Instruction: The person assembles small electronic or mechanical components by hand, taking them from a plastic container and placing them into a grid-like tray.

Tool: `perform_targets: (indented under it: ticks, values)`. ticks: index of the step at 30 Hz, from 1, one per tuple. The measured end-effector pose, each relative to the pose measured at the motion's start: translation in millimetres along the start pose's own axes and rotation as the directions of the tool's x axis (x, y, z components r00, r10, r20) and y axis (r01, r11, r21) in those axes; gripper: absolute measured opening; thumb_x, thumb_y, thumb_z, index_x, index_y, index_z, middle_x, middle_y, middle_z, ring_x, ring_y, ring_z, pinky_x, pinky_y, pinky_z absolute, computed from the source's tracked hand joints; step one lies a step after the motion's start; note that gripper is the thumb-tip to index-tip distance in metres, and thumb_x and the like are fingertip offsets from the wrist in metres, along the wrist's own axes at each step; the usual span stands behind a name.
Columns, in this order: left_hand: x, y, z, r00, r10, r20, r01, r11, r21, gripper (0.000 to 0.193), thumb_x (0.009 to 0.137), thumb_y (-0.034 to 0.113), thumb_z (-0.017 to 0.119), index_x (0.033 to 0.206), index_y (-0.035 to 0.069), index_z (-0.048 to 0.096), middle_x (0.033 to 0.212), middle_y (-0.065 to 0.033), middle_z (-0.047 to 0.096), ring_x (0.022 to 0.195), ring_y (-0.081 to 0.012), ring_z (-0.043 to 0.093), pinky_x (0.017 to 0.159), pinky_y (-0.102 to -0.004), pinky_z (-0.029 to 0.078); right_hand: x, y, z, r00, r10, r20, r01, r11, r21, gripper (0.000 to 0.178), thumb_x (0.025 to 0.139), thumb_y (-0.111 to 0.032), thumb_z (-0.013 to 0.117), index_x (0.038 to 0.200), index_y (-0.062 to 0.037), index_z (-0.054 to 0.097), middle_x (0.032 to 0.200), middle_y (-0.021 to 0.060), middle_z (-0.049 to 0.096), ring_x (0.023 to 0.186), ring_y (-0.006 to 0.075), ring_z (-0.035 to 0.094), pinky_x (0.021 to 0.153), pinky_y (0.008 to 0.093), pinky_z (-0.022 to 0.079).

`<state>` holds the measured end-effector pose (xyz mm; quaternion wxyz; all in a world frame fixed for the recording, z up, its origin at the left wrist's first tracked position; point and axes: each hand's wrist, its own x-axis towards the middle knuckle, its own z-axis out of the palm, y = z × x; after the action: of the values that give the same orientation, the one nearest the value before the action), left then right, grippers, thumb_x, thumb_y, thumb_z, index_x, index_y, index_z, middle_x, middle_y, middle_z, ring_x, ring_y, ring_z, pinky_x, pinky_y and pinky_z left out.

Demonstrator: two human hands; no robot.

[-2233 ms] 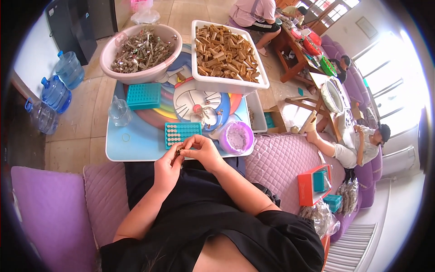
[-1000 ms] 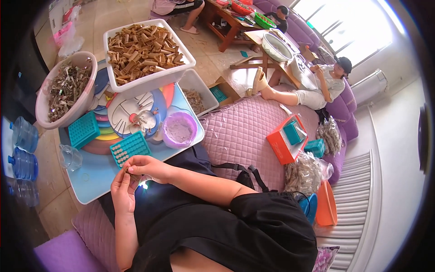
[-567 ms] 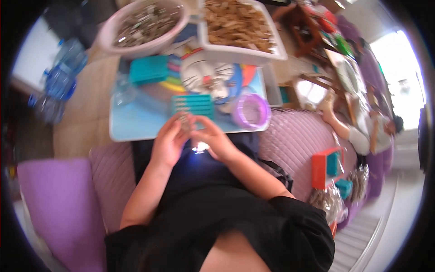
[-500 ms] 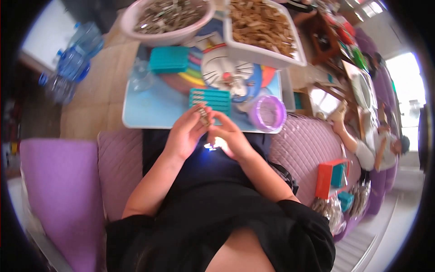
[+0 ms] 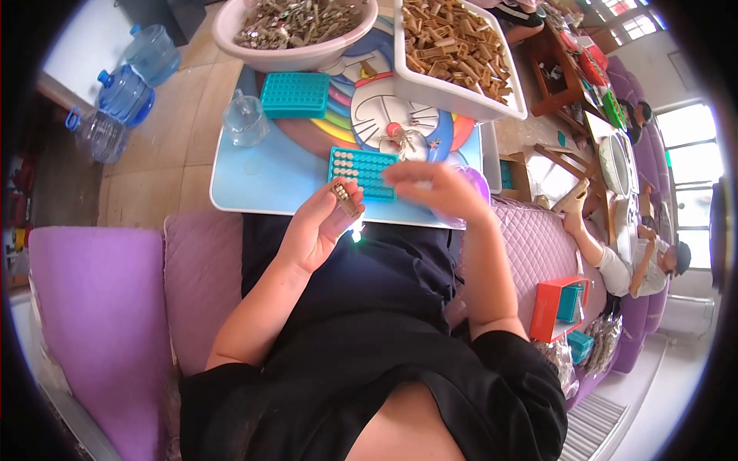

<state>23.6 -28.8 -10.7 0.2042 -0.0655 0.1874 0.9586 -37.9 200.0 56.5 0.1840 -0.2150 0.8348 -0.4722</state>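
My left hand (image 5: pixel 315 227) is closed around a small brown slotted holder (image 5: pixel 346 201) with a row of small pale pieces along it, held just off the table's near edge. Beyond it lies a teal pegged tray (image 5: pixel 365 175), its left columns filled with small whitish round pieces. My right hand (image 5: pixel 442 188) hovers by the tray's right side; motion blur hides whether its fingers hold anything. Behind that hand a purple tub (image 5: pixel 475 183) is mostly covered. A shiny silvery cluster (image 5: pixel 406 146) sits on the tabletop past the tray.
The blue cartoon-printed table (image 5: pixel 254 192) bears a teal block-shaped tray (image 5: pixel 294 95), a clear plastic jug (image 5: pixel 246 121), a pink basin (image 5: pixel 231 42) of metal parts and a white bin (image 5: pixel 438 96) of brown pieces. Water bottles (image 5: pixel 125 96) stand left; another person (image 5: pixel 646 269) sits right.
My right hand has left the brown holder and moved up and right, over beside the tray and purple tub. My left hand keeps the holder in nearly the same spot.
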Motion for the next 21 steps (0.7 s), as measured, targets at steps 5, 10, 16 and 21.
perform_targets:
  ticks: [5, 10, 16, 21]
  values:
    - [1.7, -2.3, 0.4, 0.993, -0.019, 0.112, 0.015, 0.999, 0.037, 0.032, 0.093, 0.015, 0.052, 0.122, 0.001, 0.048, 0.115, -0.0108, 0.056, 0.107, -0.0234, 0.056, 0.097, -0.0383, 0.045, 58.7, 50.5, -114.2, 0.865, 0.043, -0.499, -0.101, 0.991, -0.090, 0.020, 0.084, -0.009, 0.061, 0.100, 0.0011, 0.066, 0.085, 0.0041, 0.066, 0.074, 0.0100, 0.059, 0.069, 0.0243, 0.048]
    - [0.7, -3.9, -8.0, 0.985, -0.054, 0.163, 0.050, 0.998, 0.029, 0.031, 0.093, 0.014, 0.051, 0.121, 0.000, 0.048, 0.115, -0.0118, 0.057, 0.107, -0.0235, 0.057, 0.097, -0.0395, 0.046, 100.0, 68.8, -162.8, 0.732, -0.091, -0.675, -0.284, 0.860, -0.424, 0.015, 0.078, -0.020, 0.063, 0.086, -0.0098, 0.071, 0.083, 0.0103, 0.068, 0.073, 0.0232, 0.065, 0.067, 0.0332, 0.050]
    - [5.6, -4.3, -11.1, 0.990, -0.099, 0.101, 0.092, 0.994, 0.064, 0.030, 0.094, 0.014, 0.048, 0.121, 0.000, 0.048, 0.115, -0.0114, 0.057, 0.107, -0.0231, 0.057, 0.096, -0.0394, 0.046, 153.3, 47.1, -135.7, 0.677, 0.396, -0.621, -0.733, 0.441, -0.518, 0.053, 0.076, -0.048, 0.064, 0.112, -0.0096, 0.062, 0.115, 0.0096, 0.062, 0.104, 0.0269, 0.060, 0.087, 0.0432, 0.047]
    - [6.5, -5.6, -16.5, 0.991, -0.123, 0.061, 0.112, 0.982, 0.154, 0.031, 0.095, 0.013, 0.046, 0.122, -0.001, 0.047, 0.115, -0.0126, 0.056, 0.107, -0.0244, 0.056, 0.096, -0.0405, 0.046, 164.9, 44.7, -120.5, 0.603, 0.378, -0.702, -0.792, 0.386, -0.473, 0.045, 0.074, -0.033, 0.063, 0.112, -0.0088, 0.062, 0.116, 0.0115, 0.061, 0.109, 0.0288, 0.057, 0.093, 0.0462, 0.044]
